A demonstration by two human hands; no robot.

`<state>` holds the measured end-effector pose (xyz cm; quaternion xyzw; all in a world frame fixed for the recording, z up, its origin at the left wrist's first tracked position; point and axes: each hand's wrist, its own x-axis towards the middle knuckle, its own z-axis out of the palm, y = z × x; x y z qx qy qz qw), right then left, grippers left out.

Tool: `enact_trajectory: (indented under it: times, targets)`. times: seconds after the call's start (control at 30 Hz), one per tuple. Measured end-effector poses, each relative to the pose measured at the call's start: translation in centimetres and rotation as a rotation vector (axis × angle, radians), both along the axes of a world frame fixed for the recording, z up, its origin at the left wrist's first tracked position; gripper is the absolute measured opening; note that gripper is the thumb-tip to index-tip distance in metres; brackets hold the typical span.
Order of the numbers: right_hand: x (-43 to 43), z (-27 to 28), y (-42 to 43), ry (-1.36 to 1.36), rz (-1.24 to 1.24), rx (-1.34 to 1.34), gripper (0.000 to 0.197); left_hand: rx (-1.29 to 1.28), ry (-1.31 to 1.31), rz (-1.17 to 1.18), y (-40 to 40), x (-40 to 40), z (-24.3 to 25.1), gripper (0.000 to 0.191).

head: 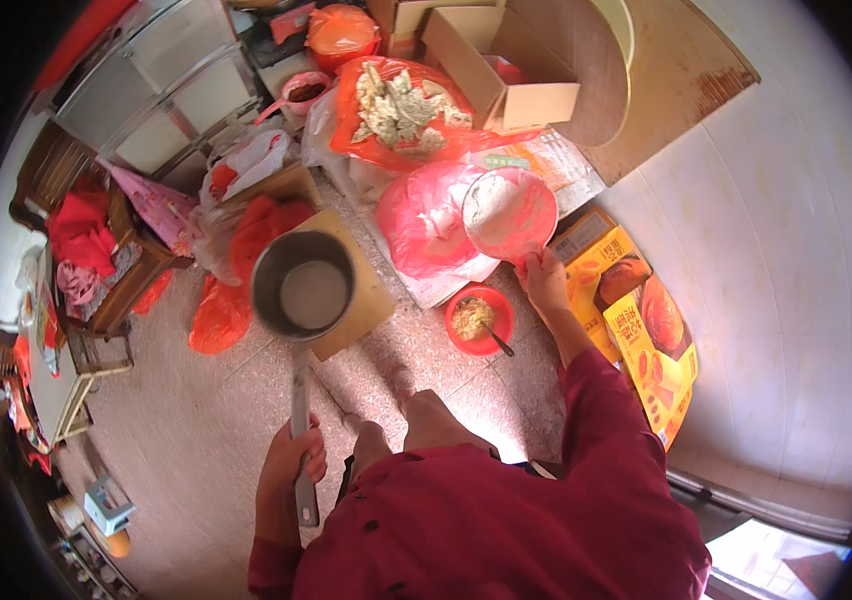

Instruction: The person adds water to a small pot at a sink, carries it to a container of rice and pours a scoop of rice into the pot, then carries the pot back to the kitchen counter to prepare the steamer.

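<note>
In my left hand (294,457) is the long handle of a metal saucepan (347,279), held low in front of my left side. Pale residue or liquid covers the pan's bottom; I cannot tell which. My right hand (546,283) grips the handle of a pink plastic scoop (550,223) filled with white powder. The scoop is above the right edge of a bulging pink plastic bag (422,214). Below the bag, a red bowl (453,324) holds yellowish crumbly food, with a spoon (501,343) leaning in it.
An orange bag (347,124) of pale crumpled pieces lies beyond the pink bag. Cardboard boxes (542,105) stand at the back. Yellow printed cartons (655,360) line the right wall. A wooden board (362,300) lies behind the saucepan. A wooden chair (122,289) stands left.
</note>
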<state>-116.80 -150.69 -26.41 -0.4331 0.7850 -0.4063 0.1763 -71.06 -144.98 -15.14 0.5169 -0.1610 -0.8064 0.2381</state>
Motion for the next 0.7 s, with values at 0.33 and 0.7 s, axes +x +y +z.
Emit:
enact_trajectory:
  times: [0.33,0.7]
  targets:
    - [10.9,12.5,-1.2,0.572,0.436,-0.170,0.026,-0.061,0.097,-0.237,-1.5,-2.9,-0.6,0.018]
    - [12.6,12.5,-2.7,0.950,0.648,-0.315,0.063,-0.075,0.134,-0.291,-1.4,-3.5,-0.3,0.019]
